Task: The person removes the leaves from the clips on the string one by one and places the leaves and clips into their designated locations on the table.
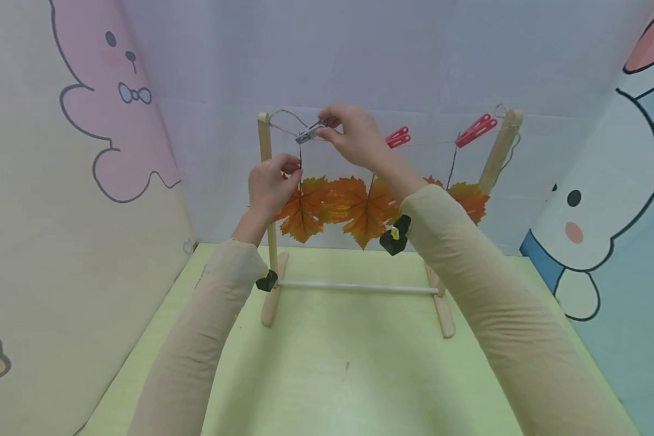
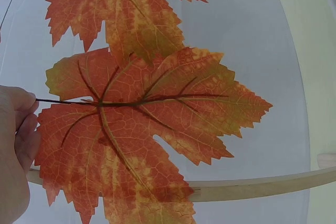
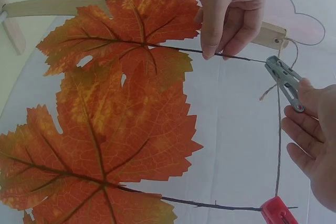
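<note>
My left hand [image 1: 272, 184] pinches the dark stem of an orange artificial maple leaf [image 2: 142, 103] near the left post. Above it, my right hand [image 1: 354, 136] holds a grey clothespin [image 3: 286, 82] between thumb and fingers. The clothespin's tip is at the upper end of that stem, beside the twine [image 3: 279, 145]; whether it bites both is hard to tell. A second leaf [image 3: 105, 177] hangs by its stem from a red clothespin [image 3: 278, 212] on the twine. Farther right, another red clothespin [image 1: 476, 130] holds a leaf [image 1: 470, 200], partly hidden by my right sleeve.
The twine runs between two wooden posts, left [image 1: 264, 139] and right [image 1: 501, 148]. A white rod [image 1: 360, 287] joins their wooden feet on a pale green table [image 1: 327, 387]. Cloth panels with cartoon animals surround the table, including a pink bear [image 1: 114, 109] at left.
</note>
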`<state>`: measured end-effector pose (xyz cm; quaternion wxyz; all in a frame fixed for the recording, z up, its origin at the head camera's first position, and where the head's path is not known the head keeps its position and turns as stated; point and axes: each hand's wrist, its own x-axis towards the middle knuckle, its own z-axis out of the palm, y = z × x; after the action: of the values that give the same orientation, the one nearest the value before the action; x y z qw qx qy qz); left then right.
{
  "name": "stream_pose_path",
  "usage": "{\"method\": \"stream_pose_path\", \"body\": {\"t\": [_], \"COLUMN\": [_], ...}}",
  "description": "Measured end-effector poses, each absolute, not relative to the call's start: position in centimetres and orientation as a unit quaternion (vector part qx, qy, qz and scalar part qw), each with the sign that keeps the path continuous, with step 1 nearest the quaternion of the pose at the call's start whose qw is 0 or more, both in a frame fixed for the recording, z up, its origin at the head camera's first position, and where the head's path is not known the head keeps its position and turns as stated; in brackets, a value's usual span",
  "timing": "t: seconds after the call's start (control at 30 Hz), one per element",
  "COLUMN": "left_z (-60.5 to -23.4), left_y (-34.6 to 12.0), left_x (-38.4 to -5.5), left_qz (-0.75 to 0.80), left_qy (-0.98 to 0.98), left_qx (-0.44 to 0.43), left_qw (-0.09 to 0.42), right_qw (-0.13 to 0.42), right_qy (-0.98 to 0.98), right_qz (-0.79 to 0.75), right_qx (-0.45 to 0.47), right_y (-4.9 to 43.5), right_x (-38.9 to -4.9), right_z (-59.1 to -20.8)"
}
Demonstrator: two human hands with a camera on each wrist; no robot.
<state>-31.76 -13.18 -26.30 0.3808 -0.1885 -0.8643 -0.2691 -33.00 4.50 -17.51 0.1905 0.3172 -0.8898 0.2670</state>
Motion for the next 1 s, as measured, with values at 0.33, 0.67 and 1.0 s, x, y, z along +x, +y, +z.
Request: {"method": "stream_pose_path", "body": {"t": [0.33,0.67,1.0], "left_z": [-26.4,-27.0,-27.6], "left_y": [-13.1,-13.4,-13.9], "left_x": [-31.6,-31.3,-31.1], "left_qz": [-0.268,-0.268,-0.272], "left_qy": [-0.870,-0.869,-0.872], "left_qx": [-0.181,-0.186,-0.174], "left_qw": [0.372,0.372,0.368], "right_qw": [0.201,0.288,0.369], "right_qy": [-0.881,-0.853,-0.808], "right_qz": [0.295,0.300,0.319], "right_qx": [0.310,0.316,0.330], "right_y": [4.5,4.6,4.8], "right_x": [-32.8,-32.3,-32.0], "right_z": [-17.4,-17.7,-18.0]}}
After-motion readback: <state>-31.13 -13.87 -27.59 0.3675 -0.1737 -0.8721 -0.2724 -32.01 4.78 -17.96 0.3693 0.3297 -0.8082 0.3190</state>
